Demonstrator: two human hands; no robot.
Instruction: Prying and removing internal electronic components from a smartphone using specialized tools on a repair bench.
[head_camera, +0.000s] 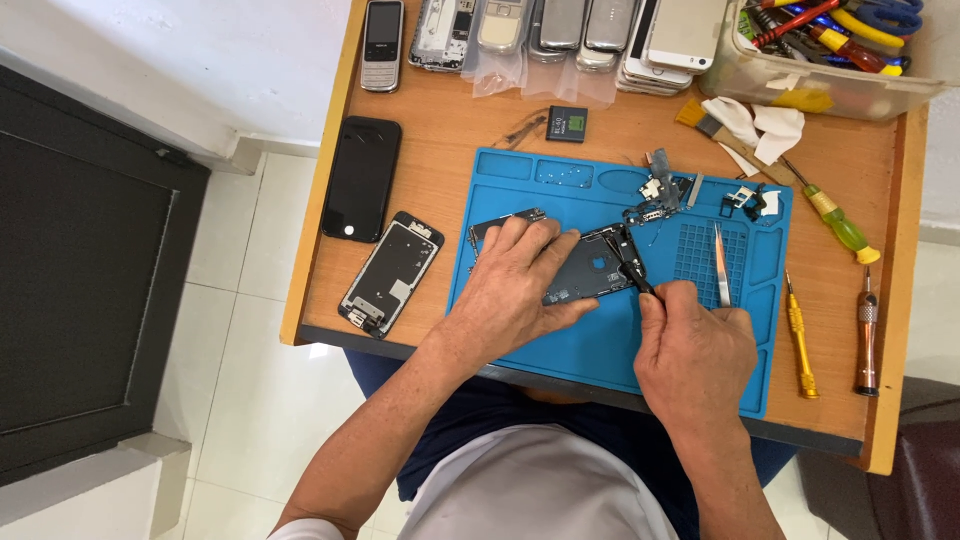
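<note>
My fingers on the left hand (515, 285) lie spread and flat across the opened phone housing (585, 270), not curled around anything, pressing it down onto the blue mat (600, 350), I judge to keep it from sliding on the rubbery surface. Starting at the far left of the wooden table (450, 130), a glossy black phone screen (361, 178) lies face up, and just beside it a bare metal phone frame (391, 272) with dull grey inner plates. The housing sits near the middle of the mat, dark and matte with a round hole showing the blue beneath. My right hand (695, 350) is pinched shut on a slim black tool (628, 268), its tip touching the housing's right edge. Steel tweezers (721, 265) rest on the mat's ribbed grid, close by the right hand. Farther right lie a green-handled screwdriver (835, 220), a yellow screwdriver (799, 335) and a copper-coloured one (867, 330), well apart from the mat, below a clear plastic tub (800, 85) of tools.
</note>
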